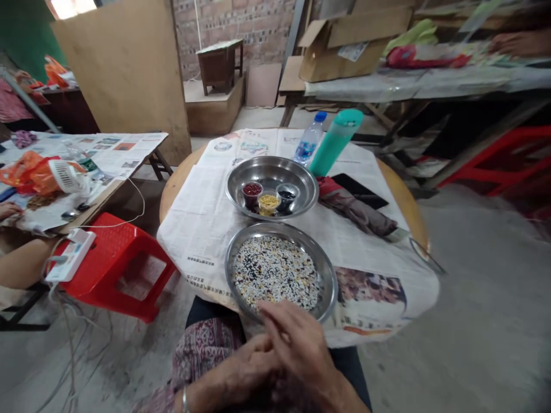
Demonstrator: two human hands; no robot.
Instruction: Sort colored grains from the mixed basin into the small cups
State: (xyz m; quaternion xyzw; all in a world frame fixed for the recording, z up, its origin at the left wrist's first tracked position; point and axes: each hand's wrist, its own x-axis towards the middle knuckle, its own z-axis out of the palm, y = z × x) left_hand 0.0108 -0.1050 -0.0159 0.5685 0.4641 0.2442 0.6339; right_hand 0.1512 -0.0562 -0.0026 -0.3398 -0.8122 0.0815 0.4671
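My right hand [297, 338] is held over the near rim of a steel basin [331, 289], its fingers stretched out. It overlaps my left hand [256, 361], which wears a bracelet at the wrist and has its fingers mostly hidden. Both hands meet in front of my lap, and nothing can be seen held in them. Spread across the near basin is a mix of white, black, yellow and dark red grains [275, 269]. Behind it, a second steel basin [305, 201] holds small cups of red beans [252, 190], yellow grains [268, 202] and black grains [287, 196].
Newspaper [193, 229] covers the round table. At its back right stand a plastic bottle [309, 140] and a green bottle [338, 140], near a folded umbrella [361, 209]. A red stool [116, 258] carrying a power strip [71, 256] is at left. People sit at neighbouring tables.
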